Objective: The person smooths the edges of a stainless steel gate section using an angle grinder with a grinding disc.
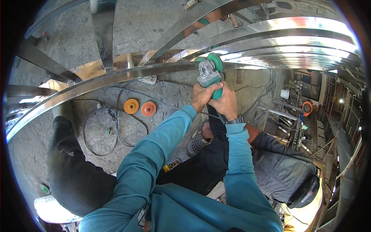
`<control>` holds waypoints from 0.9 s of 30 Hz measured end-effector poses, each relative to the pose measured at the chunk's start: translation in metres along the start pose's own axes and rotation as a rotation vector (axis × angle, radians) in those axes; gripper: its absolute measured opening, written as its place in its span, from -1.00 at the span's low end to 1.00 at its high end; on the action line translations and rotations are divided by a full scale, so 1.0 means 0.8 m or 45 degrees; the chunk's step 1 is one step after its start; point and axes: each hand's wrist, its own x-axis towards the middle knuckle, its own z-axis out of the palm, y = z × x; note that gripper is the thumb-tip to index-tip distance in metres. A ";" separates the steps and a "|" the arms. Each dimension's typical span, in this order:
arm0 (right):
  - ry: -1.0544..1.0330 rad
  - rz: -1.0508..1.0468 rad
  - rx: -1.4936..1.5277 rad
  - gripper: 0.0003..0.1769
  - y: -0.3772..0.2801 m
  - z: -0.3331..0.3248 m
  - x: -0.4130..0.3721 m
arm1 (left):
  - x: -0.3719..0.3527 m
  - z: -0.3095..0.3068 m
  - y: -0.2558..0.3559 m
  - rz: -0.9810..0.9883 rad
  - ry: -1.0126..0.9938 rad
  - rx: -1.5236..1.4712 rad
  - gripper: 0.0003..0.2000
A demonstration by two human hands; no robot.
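Both of my hands grip an angle grinder [209, 79] with a green body and a silver gear head. My left hand [201, 96] wraps round the body near the head, and my right hand [227, 103] holds it farther back, a watch on that wrist. A green disc [216, 62] on the grinder is at the edge of a shiny metal rail [166, 68]; whether it touches cannot be made out. Several polished metal bars [103, 34] run off from the rail.
An orange-yellow disc [131, 106] and an orange-red disc [148, 108] lie on the concrete floor beside a looped cable [116, 129]. A power strip [148, 79] lies under the rail. Another person [284, 170] is close on my right. Metal frames [284, 112] stand farther right.
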 end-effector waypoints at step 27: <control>-0.025 -0.016 0.065 -0.32 -0.006 -0.001 0.027 | 0.014 -0.005 0.018 0.074 0.076 0.041 -0.50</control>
